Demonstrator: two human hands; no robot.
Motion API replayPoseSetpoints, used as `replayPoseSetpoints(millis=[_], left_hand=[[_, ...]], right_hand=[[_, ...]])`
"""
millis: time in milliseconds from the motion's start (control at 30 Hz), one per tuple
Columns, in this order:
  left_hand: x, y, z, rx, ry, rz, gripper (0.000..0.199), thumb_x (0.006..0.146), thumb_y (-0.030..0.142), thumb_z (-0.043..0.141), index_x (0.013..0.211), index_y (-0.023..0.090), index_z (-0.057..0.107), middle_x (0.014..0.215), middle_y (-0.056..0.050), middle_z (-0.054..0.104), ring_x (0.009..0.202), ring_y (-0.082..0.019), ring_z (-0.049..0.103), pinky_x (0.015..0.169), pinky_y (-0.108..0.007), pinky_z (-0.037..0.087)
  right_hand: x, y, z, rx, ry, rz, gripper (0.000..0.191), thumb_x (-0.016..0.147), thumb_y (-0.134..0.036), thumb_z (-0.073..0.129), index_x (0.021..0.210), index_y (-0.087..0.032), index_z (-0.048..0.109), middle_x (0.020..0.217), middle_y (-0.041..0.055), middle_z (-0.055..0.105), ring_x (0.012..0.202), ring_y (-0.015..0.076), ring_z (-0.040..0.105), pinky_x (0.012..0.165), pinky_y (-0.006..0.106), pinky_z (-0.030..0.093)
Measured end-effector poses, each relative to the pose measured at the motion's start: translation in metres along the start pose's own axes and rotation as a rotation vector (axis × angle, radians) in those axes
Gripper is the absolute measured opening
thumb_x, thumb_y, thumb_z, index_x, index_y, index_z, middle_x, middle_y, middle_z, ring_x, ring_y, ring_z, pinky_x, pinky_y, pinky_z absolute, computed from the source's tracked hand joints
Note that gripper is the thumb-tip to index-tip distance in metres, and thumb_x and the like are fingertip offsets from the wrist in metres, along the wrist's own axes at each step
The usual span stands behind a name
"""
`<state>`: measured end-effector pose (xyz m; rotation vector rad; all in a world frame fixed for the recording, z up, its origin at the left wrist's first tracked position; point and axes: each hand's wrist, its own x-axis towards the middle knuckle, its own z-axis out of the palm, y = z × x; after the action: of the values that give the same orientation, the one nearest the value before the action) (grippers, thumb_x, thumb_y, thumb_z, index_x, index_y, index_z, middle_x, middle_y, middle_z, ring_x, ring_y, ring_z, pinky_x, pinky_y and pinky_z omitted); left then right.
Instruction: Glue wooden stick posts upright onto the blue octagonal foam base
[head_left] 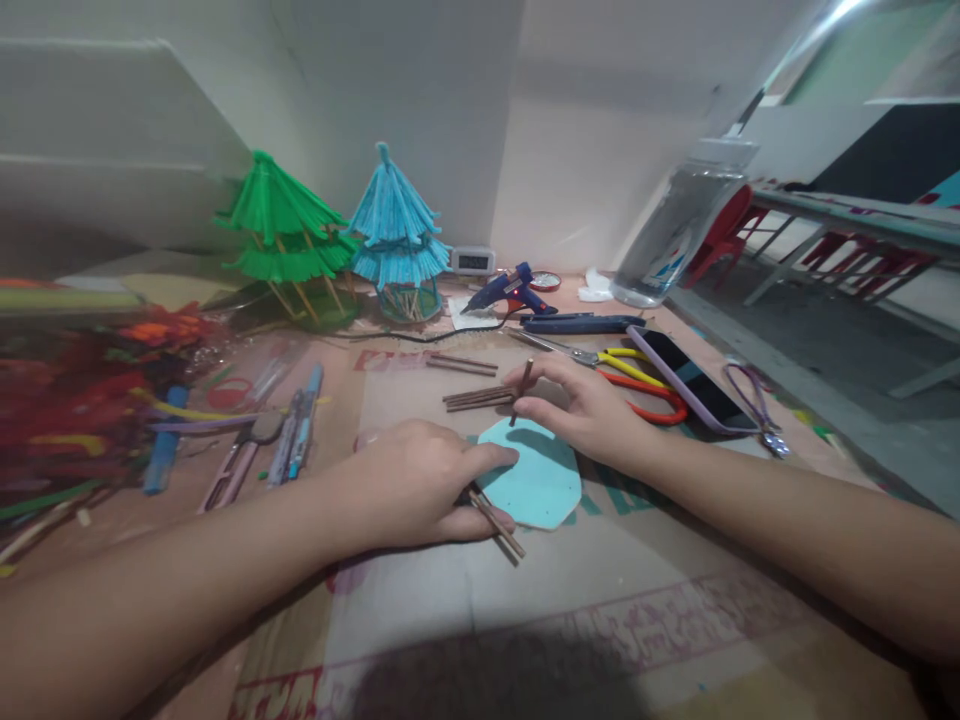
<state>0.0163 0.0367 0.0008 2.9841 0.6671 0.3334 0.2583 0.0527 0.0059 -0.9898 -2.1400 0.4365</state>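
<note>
My right hand pinches a short brown stick between thumb and fingertips, nearly upright over the back edge of a light-blue foam piece with cut corners. Small dark dots show near the foam's edge. My left hand rests at the foam's left side, its index fingertip pressing on the surface. Brown sticks poke out between that hand's index finger and thumb, partly hidden by the hand. More loose brown sticks lie behind the foam, close to my right fingertips.
Green and blue model pavilions stand at the back. Beyond the sticks lie a blue glue gun, scissors, orange-handled pliers and a phone. A clear bottle stands back right. Pens and blurred craft scraps lie left.
</note>
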Motion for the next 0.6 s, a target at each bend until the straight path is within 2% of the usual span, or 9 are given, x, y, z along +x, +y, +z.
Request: replayPoseSetpoints(millis=[100,267,333,433,600], left_hand=[[0.0010,-0.0005,0.0006,-0.001,0.012,0.007,0.052,0.091,0.061,0.058,0.126,0.022,0.061,0.084,-0.005,0.076,0.071,-0.026,0.073,0.060,-0.032,0.046],[0.0020,-0.0003,0.0008,-0.026,0.009,0.020,0.053,0.091,0.061,0.059,0.125,0.020,0.060,0.079,-0.004,0.075,0.069,-0.026,0.073,0.059,-0.032,0.046],[0.0019,0.0000,0.0007,-0.029,0.014,0.012,0.054,0.090,0.061,0.060,0.125,0.021,0.061,0.079,-0.003,0.075,0.070,-0.026,0.073,0.059,-0.032,0.047],[0.0022,0.0003,0.0003,-0.031,0.008,0.000,0.053,0.089,0.061,0.061,0.125,0.021,0.061,0.081,-0.004,0.076,0.073,-0.026,0.074,0.061,-0.033,0.048],[0.0033,0.0007,-0.0011,-0.042,-0.008,-0.001,0.054,0.091,0.060,0.060,0.126,0.020,0.061,0.083,-0.004,0.077,0.074,-0.026,0.074,0.062,-0.033,0.049]], right_hand=[[0.0002,-0.0011,-0.0002,-0.008,-0.036,-0.006,0.012,0.092,-0.032,0.066,0.092,-0.020,0.065,0.096,0.0059,0.069,0.095,0.0215,0.064,0.088,0.038,0.049],[-0.0036,0.0013,0.0018,0.206,0.034,0.102,0.018,0.097,-0.036,0.056,0.107,-0.021,0.058,0.097,0.0044,0.064,0.092,0.0195,0.063,0.084,0.036,0.050],[-0.0037,0.0028,0.0027,0.306,0.087,0.155,0.016,0.098,-0.037,0.056,0.094,-0.022,0.055,0.092,0.0024,0.062,0.083,0.0171,0.062,0.077,0.033,0.050],[-0.0026,0.0041,0.0032,0.383,0.153,0.225,0.029,0.097,-0.035,0.057,0.074,-0.022,0.044,0.083,-0.0001,0.057,0.070,0.0134,0.056,0.065,0.028,0.047],[-0.0019,0.0033,0.0033,0.417,0.138,0.278,0.036,0.096,-0.035,0.056,0.067,-0.022,0.040,0.077,-0.0004,0.056,0.063,0.0128,0.055,0.058,0.027,0.045]])
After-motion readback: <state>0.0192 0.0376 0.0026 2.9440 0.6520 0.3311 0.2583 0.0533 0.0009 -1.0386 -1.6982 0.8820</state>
